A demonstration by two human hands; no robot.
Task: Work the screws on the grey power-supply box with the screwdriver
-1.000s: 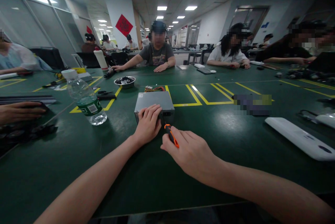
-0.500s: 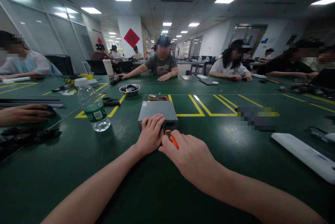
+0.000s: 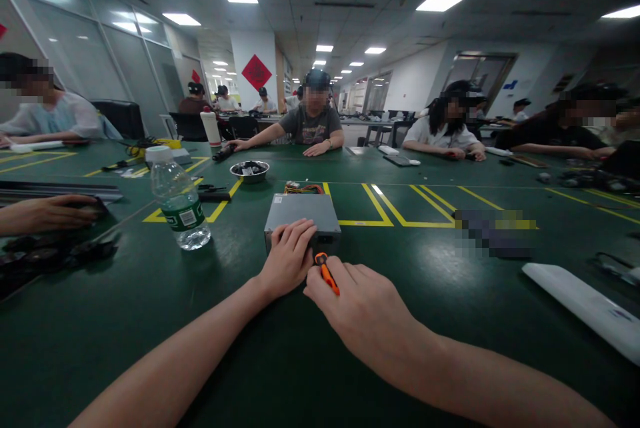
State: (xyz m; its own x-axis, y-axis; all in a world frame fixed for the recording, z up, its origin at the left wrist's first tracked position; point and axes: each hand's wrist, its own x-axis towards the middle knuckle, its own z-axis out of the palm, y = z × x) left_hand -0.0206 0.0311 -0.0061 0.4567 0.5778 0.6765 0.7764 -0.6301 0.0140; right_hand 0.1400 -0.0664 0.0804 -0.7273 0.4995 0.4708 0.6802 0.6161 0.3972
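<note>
A grey metal computer power supply unit [image 3: 300, 210] sits on the green table in front of me, its colored cables [image 3: 303, 189] bunched behind it. My left hand [image 3: 289, 251] grips its near left part, fingers over the top edge and palm against the front. Just right of that, my right hand [image 3: 353, 295] is closed around an orange-and-black hand tool [image 3: 327, 275]. The tool's working end is hidden, so I cannot tell whether it touches the unit. A socket [image 3: 326, 239] shows on the unit's front face.
A water bottle [image 3: 180, 208] and a metal bowl of small parts [image 3: 249, 173] stand to the left. Another person's hand [image 3: 50, 215] lies at the far left by dark parts [image 3: 50, 258]. A long white object [image 3: 575, 305] lies right. People sit across the table.
The orange tool has turned slightly in my right hand and sits a little lower, showing a rounded end. My left hand stays on the power supply unit. The view has shifted slightly.
</note>
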